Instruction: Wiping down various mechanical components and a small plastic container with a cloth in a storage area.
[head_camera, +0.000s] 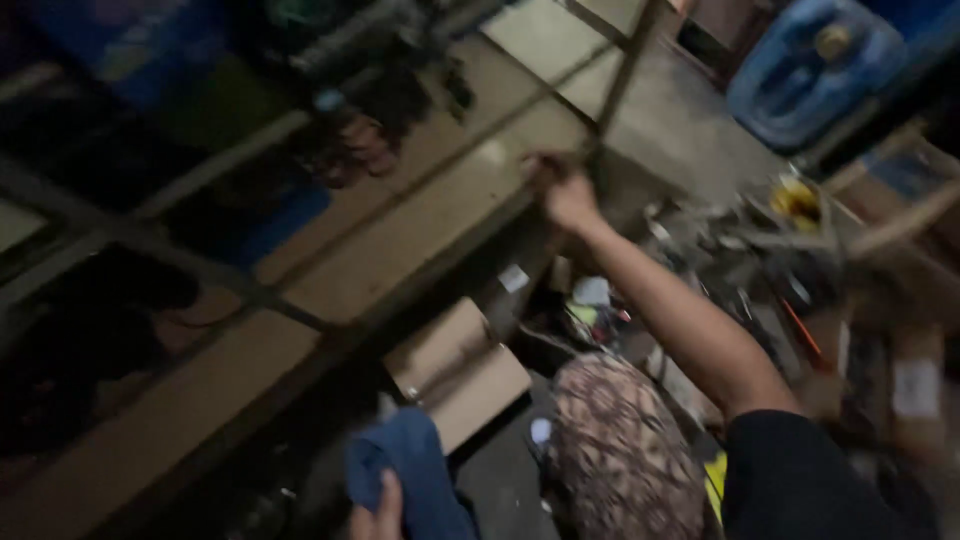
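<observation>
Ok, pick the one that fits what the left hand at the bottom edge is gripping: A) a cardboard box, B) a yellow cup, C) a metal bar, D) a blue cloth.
D: the left hand at the bottom edge closes on a blue cloth, while the right hand reaches up to a thin bar of the frame; the cardboard box lies untouched nearby.

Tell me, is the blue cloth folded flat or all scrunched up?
Scrunched up. The blue cloth hangs in bunched folds from the left hand, which grips its lower edge. The right hand holds a thin rod.
</observation>
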